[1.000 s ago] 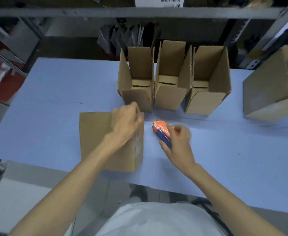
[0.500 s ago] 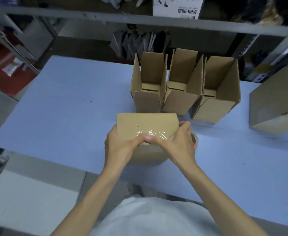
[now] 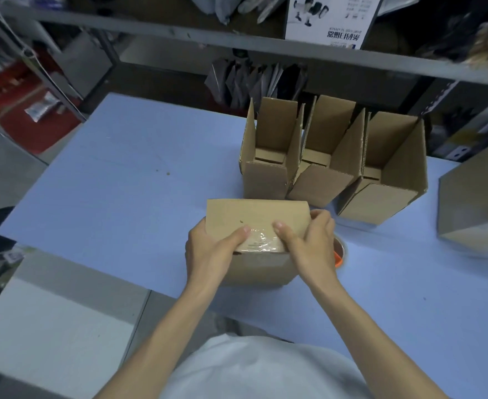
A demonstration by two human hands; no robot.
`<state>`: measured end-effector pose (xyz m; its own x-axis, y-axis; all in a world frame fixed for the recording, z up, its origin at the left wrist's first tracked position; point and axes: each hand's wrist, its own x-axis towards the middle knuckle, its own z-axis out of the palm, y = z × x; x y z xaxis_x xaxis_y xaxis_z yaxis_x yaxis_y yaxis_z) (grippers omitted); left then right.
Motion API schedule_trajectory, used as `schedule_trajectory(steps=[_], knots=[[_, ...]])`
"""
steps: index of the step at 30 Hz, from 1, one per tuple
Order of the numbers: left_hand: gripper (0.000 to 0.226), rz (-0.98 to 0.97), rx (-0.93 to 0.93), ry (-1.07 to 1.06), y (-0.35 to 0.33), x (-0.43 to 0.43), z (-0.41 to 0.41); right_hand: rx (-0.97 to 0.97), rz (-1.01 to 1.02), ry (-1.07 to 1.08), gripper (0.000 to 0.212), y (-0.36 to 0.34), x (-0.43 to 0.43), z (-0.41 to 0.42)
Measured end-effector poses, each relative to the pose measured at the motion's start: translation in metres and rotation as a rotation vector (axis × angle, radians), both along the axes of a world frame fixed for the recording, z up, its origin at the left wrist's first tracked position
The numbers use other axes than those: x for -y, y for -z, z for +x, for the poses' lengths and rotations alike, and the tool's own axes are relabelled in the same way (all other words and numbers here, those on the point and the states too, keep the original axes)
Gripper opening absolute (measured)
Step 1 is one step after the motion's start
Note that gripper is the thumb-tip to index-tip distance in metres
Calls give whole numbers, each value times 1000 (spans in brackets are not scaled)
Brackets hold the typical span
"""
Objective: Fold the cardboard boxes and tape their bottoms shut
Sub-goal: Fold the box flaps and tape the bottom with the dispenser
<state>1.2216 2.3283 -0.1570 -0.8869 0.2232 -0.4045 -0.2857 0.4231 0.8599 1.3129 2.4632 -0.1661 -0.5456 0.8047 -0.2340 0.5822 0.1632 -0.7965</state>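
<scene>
Head view: the camera looks down on a blue table, with both bare arms reaching in from below.
Box: a brown box stands on the table near the front edge. Its closed flaps face up, and it sits just in front of the back row.
Tape: a clear, wrinkled strip lies on the top face at the near edge, between the two thumbs.
Left hand: the left hand grips the box's left side, with the thumb laid on top at the strip's left end.
Right hand: the right hand grips the box's right side. Its fingers curl over the far right corner and its thumb presses on the strip's right end.
Dispenser: the dispenser is mostly hidden behind the right hand. Only a round rim and an orange bit show, on the table just right of the box.
Open boxes: three open boxes stand upright side by side with their flaps up. They touch one another along the far side of the table.
Side box: a side box sits at the right edge of the frame, partly cut off and well apart from the row.
Shelf: a grey rail crosses the top of the frame. A white printed sheet is above it and grey bags are below.
Shirt: a white shirt fills the bottom middle.
</scene>
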Motion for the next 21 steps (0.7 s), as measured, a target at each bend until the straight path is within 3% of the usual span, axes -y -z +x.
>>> schedule_trajectory(steps=[2,5,6,11,13,16,18,21], knots=[[33,5,21,-24,-1,0,-4,-17,-41,12,50,2,-3,-1],[32,4,-4,-15,-2,0,-6,115,47,-29,83,1,5,-6],[32,7,-8,-6,-3,0,-5,131,66,-31,84,3,6,-8],[41,24,22,-40,0,6,-16,-112,-165,73,33,11,-14,-6],[55,51,81,-57,4,6,-25,-131,19,-1,30,9,-14,-1],[74,-43,108,22,12,0,-28,-290,346,-333,42,6,-2,5],[74,-95,-45,93,15,-3,-23,-310,477,-460,29,12,7,6],[53,-59,-544,300,16,4,-18,-360,633,-398,17,21,7,4]])
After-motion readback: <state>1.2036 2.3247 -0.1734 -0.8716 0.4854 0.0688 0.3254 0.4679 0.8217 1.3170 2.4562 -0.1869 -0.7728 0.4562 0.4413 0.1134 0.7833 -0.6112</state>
